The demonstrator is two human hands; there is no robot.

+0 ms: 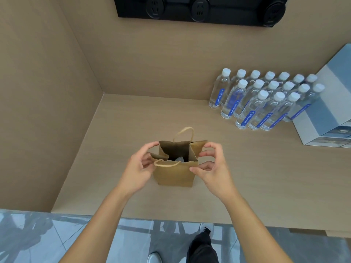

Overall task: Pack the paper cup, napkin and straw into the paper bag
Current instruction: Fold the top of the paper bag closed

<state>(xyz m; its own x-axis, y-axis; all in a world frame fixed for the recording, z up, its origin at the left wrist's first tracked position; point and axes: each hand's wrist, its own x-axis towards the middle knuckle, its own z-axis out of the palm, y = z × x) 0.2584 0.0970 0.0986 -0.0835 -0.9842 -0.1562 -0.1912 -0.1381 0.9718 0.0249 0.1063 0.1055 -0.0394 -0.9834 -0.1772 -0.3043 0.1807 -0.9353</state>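
A small brown paper bag [175,174] with twisted paper handles stands upright on the wooden counter, its mouth open. My left hand [137,168] pinches the bag's left rim. My right hand [212,168] pinches the right rim, thumb and fingers on the folded side panel. Deep inside the bag a pale rounded shape [179,159] shows; I cannot tell what it is. No loose cup, napkin or straw lies on the counter.
Several water bottles [266,99] with white caps stand in rows at the back right. Beside them rests a blue and white box [328,114]. A black socket panel [199,8] hangs on the back wall. A side wall [47,101] closes the left.
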